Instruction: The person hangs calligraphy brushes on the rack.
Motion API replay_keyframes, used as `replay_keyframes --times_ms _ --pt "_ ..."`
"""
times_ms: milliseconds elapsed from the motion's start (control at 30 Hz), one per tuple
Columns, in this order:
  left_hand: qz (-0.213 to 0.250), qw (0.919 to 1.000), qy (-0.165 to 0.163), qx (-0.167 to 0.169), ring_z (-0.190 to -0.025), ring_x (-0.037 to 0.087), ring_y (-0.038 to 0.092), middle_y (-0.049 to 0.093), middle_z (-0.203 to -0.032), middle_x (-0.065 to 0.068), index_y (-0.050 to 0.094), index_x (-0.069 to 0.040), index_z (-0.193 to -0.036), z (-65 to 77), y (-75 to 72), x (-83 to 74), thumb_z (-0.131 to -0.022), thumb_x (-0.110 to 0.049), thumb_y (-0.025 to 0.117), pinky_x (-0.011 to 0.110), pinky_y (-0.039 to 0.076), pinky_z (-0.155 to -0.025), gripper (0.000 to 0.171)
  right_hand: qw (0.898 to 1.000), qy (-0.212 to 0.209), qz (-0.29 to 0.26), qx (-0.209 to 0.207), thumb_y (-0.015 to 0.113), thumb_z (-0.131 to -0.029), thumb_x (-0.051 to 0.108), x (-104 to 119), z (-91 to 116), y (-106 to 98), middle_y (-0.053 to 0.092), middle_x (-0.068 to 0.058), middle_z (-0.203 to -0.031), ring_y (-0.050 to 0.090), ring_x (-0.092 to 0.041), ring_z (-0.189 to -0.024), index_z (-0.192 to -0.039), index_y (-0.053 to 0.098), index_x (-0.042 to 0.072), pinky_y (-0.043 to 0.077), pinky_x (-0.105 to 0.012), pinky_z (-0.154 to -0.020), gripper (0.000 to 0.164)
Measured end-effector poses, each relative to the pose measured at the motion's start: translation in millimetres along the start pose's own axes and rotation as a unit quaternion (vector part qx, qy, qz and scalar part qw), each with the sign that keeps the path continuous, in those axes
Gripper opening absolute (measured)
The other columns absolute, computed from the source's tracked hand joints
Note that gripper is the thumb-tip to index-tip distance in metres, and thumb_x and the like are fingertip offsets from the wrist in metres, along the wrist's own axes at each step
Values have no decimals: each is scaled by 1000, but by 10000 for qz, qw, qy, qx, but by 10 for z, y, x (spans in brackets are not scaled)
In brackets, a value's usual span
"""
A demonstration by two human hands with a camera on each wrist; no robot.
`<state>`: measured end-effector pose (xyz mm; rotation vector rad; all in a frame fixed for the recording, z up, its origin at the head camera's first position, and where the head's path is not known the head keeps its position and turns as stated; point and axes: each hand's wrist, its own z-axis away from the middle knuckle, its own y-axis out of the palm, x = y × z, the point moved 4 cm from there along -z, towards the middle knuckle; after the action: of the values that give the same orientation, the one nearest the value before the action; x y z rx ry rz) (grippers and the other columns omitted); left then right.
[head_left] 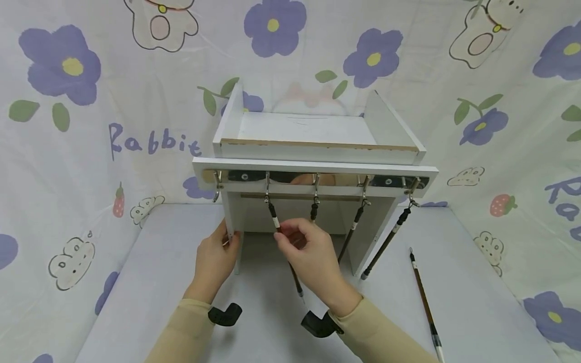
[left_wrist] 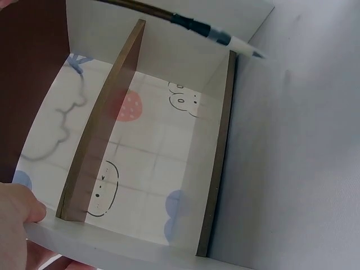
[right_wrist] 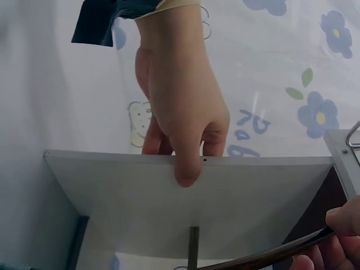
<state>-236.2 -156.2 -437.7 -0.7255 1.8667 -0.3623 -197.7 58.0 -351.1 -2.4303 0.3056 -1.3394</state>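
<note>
My left hand [head_left: 213,259] grips the front edge of the left side panel [head_left: 233,214] of a white shelf unit, thumb on the inner face and fingers outside, as the right wrist view shows. With thumb and fingertips, my right hand [head_left: 313,254] pinches the upper handle of a calligraphy brush [head_left: 295,280]. This brush hangs tilted from the second hook [head_left: 267,189] from the left. Its white-and-dark tip [left_wrist: 244,48] points down in the left wrist view. Behind my right hand, another brush [head_left: 314,212] on the middle hook is mostly hidden.
Two more brushes hang on the right, from the fourth hook [head_left: 365,191] and the end hook [head_left: 413,191]. The leftmost hook [head_left: 217,189] is bare. A loose brush [head_left: 423,297] lies on the white table [head_left: 481,307] at right. Patterned cloth [head_left: 150,101] surrounds the back and sides.
</note>
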Motion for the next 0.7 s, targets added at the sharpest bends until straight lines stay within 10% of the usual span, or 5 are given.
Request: replay_keyframes --times_ms 700 --pt "-78 10000 12 -18 -100 29 67 66 -117 19 52 -14 -138 -9 20 2 -98 -25 55 41 58 -78 42 10000 -11 10 25 69 -90 14 -34 55 18 64 9 -91 61 -5 -78 -103 68 16 56 -25 -66 13"
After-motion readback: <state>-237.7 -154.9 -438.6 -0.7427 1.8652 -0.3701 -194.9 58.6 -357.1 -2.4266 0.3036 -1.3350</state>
